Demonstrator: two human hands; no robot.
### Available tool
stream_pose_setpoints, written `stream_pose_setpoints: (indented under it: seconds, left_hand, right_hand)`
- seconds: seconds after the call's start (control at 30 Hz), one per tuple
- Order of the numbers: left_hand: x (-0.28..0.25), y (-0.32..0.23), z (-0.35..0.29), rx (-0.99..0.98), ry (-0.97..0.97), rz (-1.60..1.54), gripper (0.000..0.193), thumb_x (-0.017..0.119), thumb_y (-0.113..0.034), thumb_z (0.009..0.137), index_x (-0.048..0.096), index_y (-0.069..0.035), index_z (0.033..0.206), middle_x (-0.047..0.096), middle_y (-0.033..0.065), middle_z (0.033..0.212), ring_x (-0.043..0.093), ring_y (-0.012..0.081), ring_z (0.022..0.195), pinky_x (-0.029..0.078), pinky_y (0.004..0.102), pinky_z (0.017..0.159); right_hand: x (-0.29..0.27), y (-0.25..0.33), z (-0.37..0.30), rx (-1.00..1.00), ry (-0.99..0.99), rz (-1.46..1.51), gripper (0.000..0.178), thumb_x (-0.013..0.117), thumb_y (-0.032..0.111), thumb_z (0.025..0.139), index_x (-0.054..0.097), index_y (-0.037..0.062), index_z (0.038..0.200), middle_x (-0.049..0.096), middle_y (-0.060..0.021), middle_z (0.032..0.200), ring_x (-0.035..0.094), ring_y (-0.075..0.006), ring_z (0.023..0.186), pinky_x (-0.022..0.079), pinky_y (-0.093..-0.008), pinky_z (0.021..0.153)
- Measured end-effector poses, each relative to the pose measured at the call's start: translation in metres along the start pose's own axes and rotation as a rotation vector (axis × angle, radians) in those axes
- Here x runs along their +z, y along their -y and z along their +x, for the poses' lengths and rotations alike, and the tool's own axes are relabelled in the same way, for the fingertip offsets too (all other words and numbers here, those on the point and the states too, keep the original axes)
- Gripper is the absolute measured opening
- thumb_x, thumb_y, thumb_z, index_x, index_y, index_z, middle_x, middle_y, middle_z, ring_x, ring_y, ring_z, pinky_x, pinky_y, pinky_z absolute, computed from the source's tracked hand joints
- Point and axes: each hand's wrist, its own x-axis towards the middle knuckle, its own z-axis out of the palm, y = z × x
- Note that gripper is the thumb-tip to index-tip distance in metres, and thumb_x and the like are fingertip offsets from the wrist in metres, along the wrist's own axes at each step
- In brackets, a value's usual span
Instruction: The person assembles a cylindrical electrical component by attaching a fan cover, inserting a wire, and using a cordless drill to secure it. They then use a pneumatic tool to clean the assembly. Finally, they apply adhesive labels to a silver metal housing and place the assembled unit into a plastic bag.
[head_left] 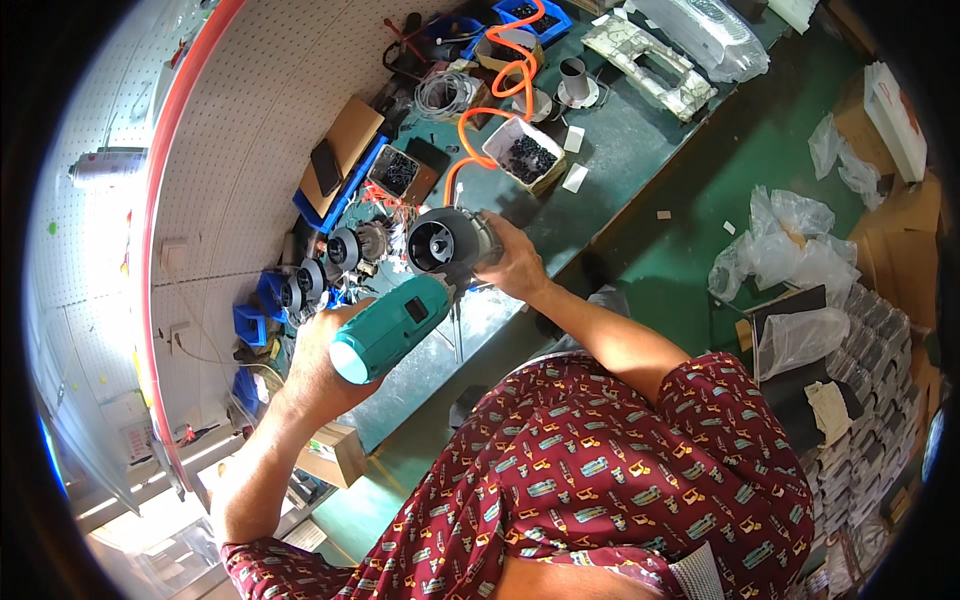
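Observation:
My left hand [325, 362] is wrapped round a teal power drill [390, 330], its fingers mostly hidden beneath the body. The drill's front end points up and right, close against a dark round motor unit [440, 243] with a finned fan inside its open end. My right hand [515, 262] grips this unit from its right side, above the bench. Whether a bit touches the unit I cannot tell. Left of it, several similar fan units [345, 248] stand in a row, with red and white wires [392, 208] behind them.
An orange coiled hose [468, 130] crosses the green bench [640, 150]. Boxes of small black parts [527, 155] and blue bins [250, 325] line its back. A metal cylinder on a flange [575, 80] stands farther off. Plastic bags [785, 240] and stacked grey pieces [870, 380] lie at right.

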Motion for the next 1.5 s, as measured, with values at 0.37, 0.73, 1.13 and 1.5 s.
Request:
stream_pose_setpoints:
  seconds: [0.37, 0.73, 1.13, 1.5]
  left_hand:
    - [-0.041, -0.01, 0.039, -0.139, 0.103, -0.068, 0.046, 0.089, -0.037, 0.078, 0.069, -0.009, 0.108, 0.067, 0.0162, 0.096, 0.067, 0.0376, 0.092, 0.054, 0.0481, 0.079]
    - [-0.067, -0.035, 0.081, -0.069, 0.162, 0.036, 0.044, 0.089, -0.03, 0.078, 0.07, -0.011, 0.112, 0.071, 0.0144, 0.104, 0.07, 0.0317, 0.099, 0.056, 0.0456, 0.087]
    - [-0.065, -0.028, 0.078, -0.054, 0.215, -0.045, 0.036, 0.084, -0.027, 0.083, 0.073, -0.009, 0.112, 0.075, 0.0159, 0.102, 0.072, 0.0352, 0.093, 0.056, 0.0457, 0.084]
    - [-0.015, 0.065, -0.045, -0.251, -0.4, -0.598, 0.041, 0.079, -0.013, 0.088, 0.066, -0.005, 0.127, 0.072, 0.0123, 0.114, 0.069, 0.0204, 0.101, 0.056, 0.0357, 0.09]
  right_hand:
    - [-0.007, 0.009, 0.006, 0.096, 0.046, 0.065, 0.08, 0.091, 0.019, 0.064, 0.055, -0.0021, 0.133, 0.067, -0.0215, 0.12, 0.068, -0.0396, 0.106, 0.054, -0.0415, 0.092]
    - [-0.008, 0.01, 0.011, 0.013, 0.036, 0.114, 0.072, 0.091, 0.015, 0.062, 0.057, -0.0018, 0.123, 0.066, -0.0199, 0.11, 0.065, -0.0414, 0.103, 0.054, -0.0449, 0.089]
    - [-0.006, 0.011, 0.009, 0.151, 0.138, 0.079, 0.079, 0.088, 0.006, 0.07, 0.051, -0.0045, 0.139, 0.068, -0.0188, 0.121, 0.067, -0.0243, 0.108, 0.053, -0.0345, 0.096]
    - [-0.008, -0.014, 0.007, 0.333, 0.283, 0.051, 0.072, 0.08, 0.003, 0.08, 0.046, 0.0027, 0.143, 0.064, -0.0118, 0.13, 0.06, -0.0172, 0.12, 0.049, -0.031, 0.1]
